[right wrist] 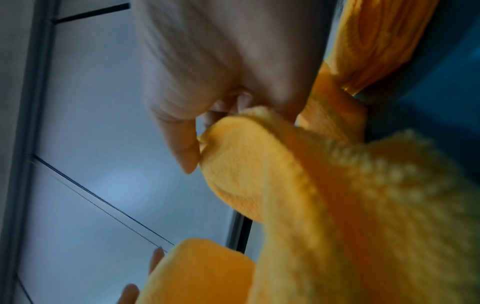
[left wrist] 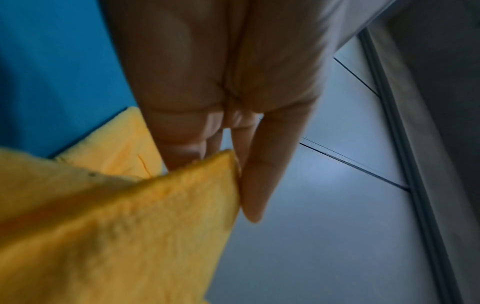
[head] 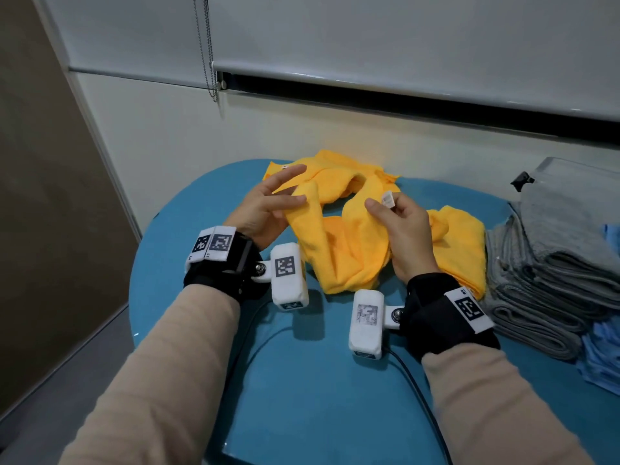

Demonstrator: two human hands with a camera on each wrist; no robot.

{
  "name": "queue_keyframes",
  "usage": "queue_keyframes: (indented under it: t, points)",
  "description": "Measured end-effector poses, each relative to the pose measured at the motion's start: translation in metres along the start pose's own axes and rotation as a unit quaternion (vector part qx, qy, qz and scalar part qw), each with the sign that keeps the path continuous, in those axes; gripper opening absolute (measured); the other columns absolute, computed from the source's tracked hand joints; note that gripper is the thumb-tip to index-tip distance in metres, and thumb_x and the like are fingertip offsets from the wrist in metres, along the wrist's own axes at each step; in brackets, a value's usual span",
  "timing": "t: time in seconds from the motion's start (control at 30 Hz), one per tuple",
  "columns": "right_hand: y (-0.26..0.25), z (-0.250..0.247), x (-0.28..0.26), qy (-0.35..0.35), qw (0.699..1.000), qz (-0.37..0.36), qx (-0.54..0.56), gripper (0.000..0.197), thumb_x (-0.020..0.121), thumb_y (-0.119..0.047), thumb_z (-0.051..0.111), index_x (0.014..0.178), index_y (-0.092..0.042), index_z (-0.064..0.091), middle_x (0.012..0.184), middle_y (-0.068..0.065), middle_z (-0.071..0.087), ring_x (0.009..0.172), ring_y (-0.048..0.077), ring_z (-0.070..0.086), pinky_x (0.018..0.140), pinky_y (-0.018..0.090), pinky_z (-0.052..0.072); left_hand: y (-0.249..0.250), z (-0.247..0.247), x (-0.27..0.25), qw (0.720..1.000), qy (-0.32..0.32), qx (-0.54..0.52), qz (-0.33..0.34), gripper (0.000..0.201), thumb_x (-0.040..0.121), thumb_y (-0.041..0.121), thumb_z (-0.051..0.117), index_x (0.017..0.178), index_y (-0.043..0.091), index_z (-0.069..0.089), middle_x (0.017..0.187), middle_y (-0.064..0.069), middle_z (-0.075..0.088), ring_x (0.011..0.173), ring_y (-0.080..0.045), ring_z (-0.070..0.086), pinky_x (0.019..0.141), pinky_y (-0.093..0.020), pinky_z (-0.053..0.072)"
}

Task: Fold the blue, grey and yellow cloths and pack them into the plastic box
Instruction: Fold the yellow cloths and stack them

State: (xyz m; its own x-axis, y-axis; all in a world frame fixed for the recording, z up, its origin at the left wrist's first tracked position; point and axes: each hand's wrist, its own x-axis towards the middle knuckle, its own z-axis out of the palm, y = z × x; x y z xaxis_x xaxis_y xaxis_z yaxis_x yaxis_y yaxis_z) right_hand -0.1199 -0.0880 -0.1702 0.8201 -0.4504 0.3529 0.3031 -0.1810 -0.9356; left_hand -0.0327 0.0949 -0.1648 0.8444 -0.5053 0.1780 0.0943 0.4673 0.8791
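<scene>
A crumpled yellow cloth (head: pixel 342 250) is lifted off the teal table (head: pixel 302 380) between both hands. My left hand (head: pixel 302 187) pinches one corner between thumb and nearly straight fingers; the left wrist view shows that pinch (left wrist: pixel 233 170) on the cloth (left wrist: pixel 116 226). My right hand (head: pixel 384 203) pinches the corner bearing a small white label (head: pixel 389 198), and its thumb and fingers close on the cloth edge (right wrist: pixel 201 144). More yellow cloth (head: pixel 459 236) lies loose behind and to the right. Folded grey cloths (head: pixel 536 290) are stacked at the right, blue cloths (head: pixel 604 357) beside them.
A clear plastic box (head: pixel 570 176) with a black latch stands at the back right, grey cloth showing through it. A black cable (head: pixel 412 380) runs across the near part of the table. A wall with roller blinds and a bead chain (head: pixel 208 62) is behind.
</scene>
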Motion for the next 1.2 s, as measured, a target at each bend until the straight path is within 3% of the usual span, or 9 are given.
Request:
queue_keyframes:
  t: [0.2, 0.33, 0.43, 0.53, 0.63, 0.73, 0.93, 1.07, 1.2]
  points:
    - [-0.004, 0.007, -0.005, -0.010, 0.999, -0.039, -0.022, 0.018, 0.086, -0.009, 0.065, 0.098, -0.022, 0.066, 0.091, 0.017, 0.064, 0.084, 0.014, 0.054, 0.077, 0.030, 0.047, -0.007, 0.010, 0.002, 0.998, 0.059, -0.004, 0.014, 0.047, 0.081, -0.014, 0.055, 0.121, 0.009, 0.055, 0.103, -0.010, 0.063, 0.086, -0.013, 0.066, 0.076, -0.022, 0.056]
    - [-0.003, 0.010, 0.000, -0.026, 0.997, -0.038, -0.057, 0.014, 0.094, -0.012, 0.055, 0.090, -0.023, 0.062, 0.076, -0.018, 0.060, 0.072, -0.003, 0.053, 0.072, 0.023, 0.043, -0.013, 0.003, 0.010, 0.972, 0.217, 0.091, 0.027, 0.040, 0.077, -0.013, 0.064, 0.111, 0.008, 0.058, 0.108, -0.009, 0.061, 0.088, -0.019, 0.064, 0.060, -0.024, 0.052]
    - [0.002, -0.003, 0.009, 0.094, 0.989, -0.018, -0.109, 0.017, 0.093, -0.008, 0.049, 0.083, -0.014, 0.061, 0.076, -0.005, 0.050, 0.070, 0.009, 0.044, 0.068, 0.029, 0.037, -0.011, -0.013, 0.013, 0.929, 0.314, 0.181, 0.071, 0.037, 0.073, -0.013, 0.064, 0.102, 0.011, 0.061, 0.111, -0.008, 0.062, 0.093, -0.028, 0.063, 0.059, -0.029, 0.053]
    - [0.006, -0.018, 0.014, 0.225, 0.970, 0.019, -0.092, 0.041, 0.088, 0.000, 0.043, 0.056, -0.018, 0.025, 0.060, -0.002, 0.023, 0.056, 0.012, 0.019, 0.053, 0.028, 0.017, -0.003, -0.027, 0.011, 0.903, 0.374, 0.191, 0.090, 0.039, 0.075, -0.015, 0.060, 0.108, 0.006, 0.060, 0.112, -0.008, 0.058, 0.071, -0.023, 0.061, 0.047, -0.022, 0.051]
    - [0.008, -0.021, 0.012, 0.239, 0.969, 0.043, -0.051, 0.044, 0.086, 0.004, 0.041, 0.057, -0.019, 0.017, 0.059, -0.002, 0.016, 0.055, 0.013, 0.012, 0.052, 0.026, 0.011, -0.002, -0.036, 0.012, 0.885, 0.381, 0.255, 0.085, 0.041, 0.073, -0.011, 0.062, 0.109, 0.007, 0.062, 0.108, -0.006, 0.061, 0.071, -0.023, 0.061, 0.039, -0.017, 0.045]
    - [0.010, -0.016, 0.013, 0.207, 0.976, 0.063, -0.026, 0.041, 0.087, 0.000, 0.047, 0.058, -0.016, 0.023, 0.060, -0.001, 0.020, 0.056, 0.013, 0.017, 0.055, 0.028, 0.014, -0.002, -0.035, 0.013, 0.876, 0.384, 0.283, 0.067, 0.040, 0.071, -0.005, 0.065, 0.107, 0.013, 0.064, 0.105, -0.011, 0.062, 0.072, -0.022, 0.056, 0.055, -0.026, 0.051]
    - [0.001, 0.002, 0.007, 0.067, 0.996, 0.052, -0.023, 0.029, 0.094, -0.022, 0.056, 0.065, -0.017, 0.051, 0.066, -0.001, 0.047, 0.067, 0.015, 0.044, 0.062, 0.030, 0.034, -0.002, -0.008, 0.008, 0.969, 0.226, 0.082, 0.054, 0.049, 0.076, -0.015, 0.062, 0.117, 0.010, 0.052, 0.096, -0.008, 0.050, 0.083, -0.020, 0.057, 0.062, -0.023, 0.050]
    - [0.002, 0.020, -0.003, -0.048, 0.996, -0.019, -0.068, 0.025, 0.095, -0.020, 0.054, 0.118, -0.019, 0.065, 0.096, -0.018, 0.058, 0.091, 0.002, 0.052, 0.081, 0.022, 0.043, -0.012, 0.010, 0.008, 0.983, 0.162, 0.084, 0.009, 0.060, 0.078, -0.016, 0.061, 0.131, 0.010, 0.047, 0.097, -0.007, 0.053, 0.086, -0.013, 0.058, 0.069, -0.022, 0.052]
    - [0.006, 0.030, -0.012, -0.097, 0.985, -0.063, -0.132, 0.030, 0.098, -0.021, 0.049, 0.073, -0.037, 0.051, 0.057, -0.024, 0.044, 0.061, -0.007, 0.040, 0.062, 0.012, 0.033, -0.022, 0.015, 0.009, 0.973, 0.177, 0.150, 0.011, 0.051, 0.076, -0.007, 0.069, 0.123, 0.007, 0.056, 0.079, -0.002, 0.061, 0.075, -0.015, 0.060, 0.075, -0.028, 0.048]
